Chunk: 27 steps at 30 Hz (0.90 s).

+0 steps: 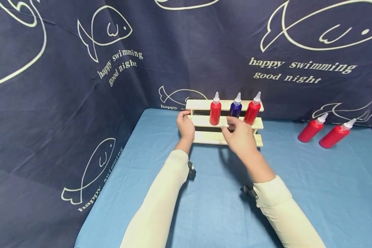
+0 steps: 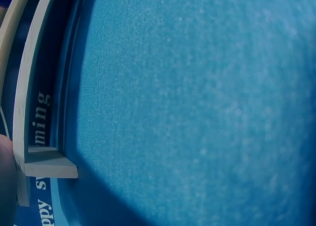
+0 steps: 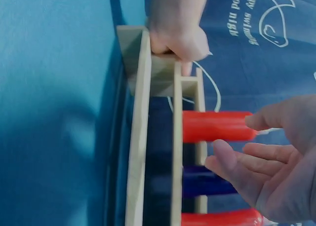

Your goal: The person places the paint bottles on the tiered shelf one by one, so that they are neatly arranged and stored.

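Wooden rack: three stepped boards point(image 1: 210, 138) on the blue-covered counter point(image 1: 217, 210), long axis running left to right in the head view.
Blue bottle: on the middle board point(image 1: 201, 120), between two red ones; upright, long axis vertical, white nozzle pointing up.
Left red bottle point(image 1: 215, 114): same board, upright, nozzle up.
Right red bottle point(image 1: 252, 113): same board, nozzle up, axis slanting slightly rightward in the head view.
Right hand point(image 1: 241, 137): in front of the blue bottle, partly hiding it; grip apart, thumb clear of the fingers.
Left hand point(image 1: 186, 127): grip clamped on the rack's left end.
Far-right pair: two red bottles point(image 1: 310, 131) near each other on the counter, nozzles toward the upper right.
Backdrop: dark cloth point(image 1: 173, 48) with white fish outlines.
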Tool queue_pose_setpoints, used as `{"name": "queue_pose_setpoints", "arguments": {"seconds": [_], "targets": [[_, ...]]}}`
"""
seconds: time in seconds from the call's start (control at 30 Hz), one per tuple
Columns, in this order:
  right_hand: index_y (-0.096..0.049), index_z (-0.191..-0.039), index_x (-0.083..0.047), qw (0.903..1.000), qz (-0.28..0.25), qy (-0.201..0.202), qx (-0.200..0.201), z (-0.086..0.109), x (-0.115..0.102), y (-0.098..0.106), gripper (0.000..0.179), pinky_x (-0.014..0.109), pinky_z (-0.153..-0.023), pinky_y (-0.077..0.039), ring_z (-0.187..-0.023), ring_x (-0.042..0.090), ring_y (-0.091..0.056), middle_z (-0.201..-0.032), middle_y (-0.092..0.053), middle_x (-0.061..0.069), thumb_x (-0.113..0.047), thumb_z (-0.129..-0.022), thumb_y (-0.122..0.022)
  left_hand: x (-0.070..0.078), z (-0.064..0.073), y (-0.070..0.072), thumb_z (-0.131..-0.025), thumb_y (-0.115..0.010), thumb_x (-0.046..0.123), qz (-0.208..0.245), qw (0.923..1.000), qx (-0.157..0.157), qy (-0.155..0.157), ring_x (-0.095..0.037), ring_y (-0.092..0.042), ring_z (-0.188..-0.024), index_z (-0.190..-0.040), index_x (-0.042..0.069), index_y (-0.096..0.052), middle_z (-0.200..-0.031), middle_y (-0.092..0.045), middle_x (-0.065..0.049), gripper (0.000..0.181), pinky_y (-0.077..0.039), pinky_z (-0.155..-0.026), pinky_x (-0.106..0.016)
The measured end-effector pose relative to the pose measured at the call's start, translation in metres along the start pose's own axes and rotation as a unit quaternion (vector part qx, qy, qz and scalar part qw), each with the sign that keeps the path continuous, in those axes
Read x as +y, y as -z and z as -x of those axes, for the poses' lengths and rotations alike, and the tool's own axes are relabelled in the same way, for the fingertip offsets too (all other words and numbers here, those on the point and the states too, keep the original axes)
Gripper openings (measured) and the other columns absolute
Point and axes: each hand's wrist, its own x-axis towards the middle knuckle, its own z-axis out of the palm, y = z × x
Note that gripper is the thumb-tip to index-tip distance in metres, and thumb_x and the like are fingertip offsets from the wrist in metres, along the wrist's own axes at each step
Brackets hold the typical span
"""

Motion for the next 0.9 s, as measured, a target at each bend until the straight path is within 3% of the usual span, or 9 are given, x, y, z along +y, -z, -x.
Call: {"name": "queue_pose_setpoints", "arguments": {"seconds": [0.13, 0.27, 0.4, 0.53, 0.67, 0.8, 0.9], "targets": [[-0.071, -0.13, 0.0, 0.998, -0.013, 0.013, 0.06, 0.001, 0.004, 0.015, 0.038, 0.046, -0.084, -0.06, -0.103, 0.038, -0.077, -0.121, -0.077, 0.022, -0.02, -0.098, -0.064, 0.0, 0.002, 0.0, -0.101, -0.038, -0.003, 0.002, 1.0, -0.007, 0.002, -0.033, -0.062, -0.119, -0.107, -0.008, -0.068, -0.12, -0.069, -0.023, 0.031, -0.047, -0.104, -0.037], [-0.076, -0.119, -0.001, 0.9885, -0.02, 0.032, 0.146, -0.001, 0.013, 0.026, 0.029, 0.022, -0.076, -0.047, -0.09, 0.031, -0.074, -0.107, -0.078, 0.019, -0.016, -0.096, -0.066, 0.0, 0.002, 0.0, -0.101, -0.039, -0.003, 0.001, 1.0, -0.007, -0.001, -0.032, -0.062, -0.12, -0.107, -0.008, -0.069, -0.12, -0.07, -0.023, 0.031, -0.047, -0.105, -0.037], [-0.077, -0.11, 0.0, 0.9745, -0.044, 0.047, 0.215, -0.005, 0.023, 0.035, 0.023, 0.016, -0.075, -0.041, -0.079, 0.006, -0.065, -0.098, -0.075, 0.018, -0.011, -0.093, -0.068, -0.002, 0.0, 0.0, -0.101, -0.039, -0.003, 0.002, 1.0, -0.004, -0.004, -0.032, -0.062, -0.12, -0.106, -0.008, -0.069, -0.12, -0.07, -0.023, 0.03, -0.047, -0.106, -0.038], [-0.076, -0.109, 0.001, 0.9627, -0.061, 0.058, 0.257, -0.007, 0.035, 0.044, 0.022, 0.012, -0.078, -0.04, -0.076, -0.014, -0.055, -0.096, -0.071, 0.017, -0.008, -0.09, -0.068, -0.003, -0.002, 0.0, -0.101, -0.039, -0.003, 0.006, 1.0, -0.003, -0.007, -0.033, -0.062, -0.119, -0.105, -0.007, -0.068, -0.118, -0.069, -0.023, 0.03, -0.048, -0.106, -0.039], [-0.075, -0.112, 0.001, 0.9568, -0.053, 0.056, 0.28, -0.008, 0.049, 0.052, 0.024, 0.009, -0.08, -0.041, -0.083, -0.013, -0.054, -0.101, -0.067, 0.019, -0.007, -0.09, -0.068, -0.003, -0.001, -0.001, -0.1, -0.04, -0.003, 0.003, 1.0, -0.002, -0.005, -0.033, -0.063, -0.12, -0.105, -0.006, -0.069, -0.118, -0.07, -0.023, 0.03, -0.048, -0.106, -0.039], [-0.074, -0.118, 0.0, 0.9587, -0.033, 0.03, 0.281, -0.007, 0.063, 0.058, 0.028, 0.005, -0.078, -0.039, -0.097, -0.01, -0.05, -0.113, -0.065, 0.019, -0.009, -0.092, -0.068, -0.003, -0.001, 0.0, -0.101, -0.04, -0.002, 0.001, 1.0, -0.001, -0.002, -0.033, -0.063, -0.12, -0.106, -0.007, -0.069, -0.119, -0.07, -0.023, 0.03, -0.047, -0.106, -0.039], [-0.072, -0.121, -0.001, 0.959, -0.021, 0.019, 0.282, -0.006, 0.073, 0.062, 0.031, 0.009, -0.086, -0.037, -0.111, 0.006, -0.052, -0.123, -0.063, 0.021, -0.009, -0.091, -0.068, -0.002, -0.001, 0.0, -0.101, -0.04, -0.002, 0.0, 1.0, -0.001, -0.002, -0.032, -0.063, -0.12, -0.106, -0.006, -0.069, -0.119, -0.07, -0.022, 0.029, -0.048, -0.106, -0.04]]}}
